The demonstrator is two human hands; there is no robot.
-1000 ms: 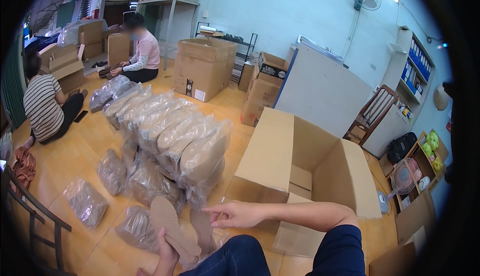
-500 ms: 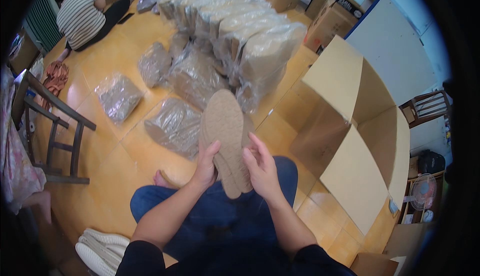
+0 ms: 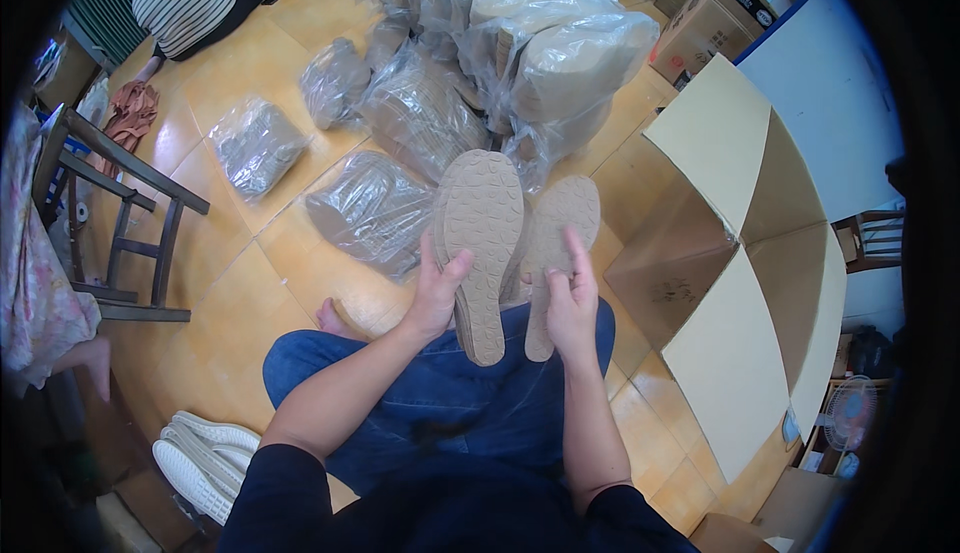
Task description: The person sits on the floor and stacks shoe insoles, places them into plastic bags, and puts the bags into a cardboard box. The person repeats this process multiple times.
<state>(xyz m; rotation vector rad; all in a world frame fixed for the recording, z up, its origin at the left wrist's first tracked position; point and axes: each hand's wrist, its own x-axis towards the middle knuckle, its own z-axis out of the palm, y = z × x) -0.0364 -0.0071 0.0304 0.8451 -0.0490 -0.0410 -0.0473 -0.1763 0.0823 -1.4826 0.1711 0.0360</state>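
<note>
Left hand (image 3: 437, 296) gripped tan shoe sole (image 3: 483, 243), bumpy side up. Right hand (image 3: 570, 303) held second sole (image 3: 556, 243) beside it, maybe touching. Open cardboard box (image 3: 740, 253) near.

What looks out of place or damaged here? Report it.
Nothing looks damaged. The left hand holds a tan treaded shoe sole and the right hand a second tan sole; clear plastic-wrapped bundles lie loosely scattered on the floor.

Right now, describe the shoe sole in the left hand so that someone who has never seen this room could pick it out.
Start at the big open cardboard box on the right, then look left to the person's lap. The left hand grips a tan shoe sole. Unlike the smoother sole in the right hand, it shows a dotted tread.
</note>
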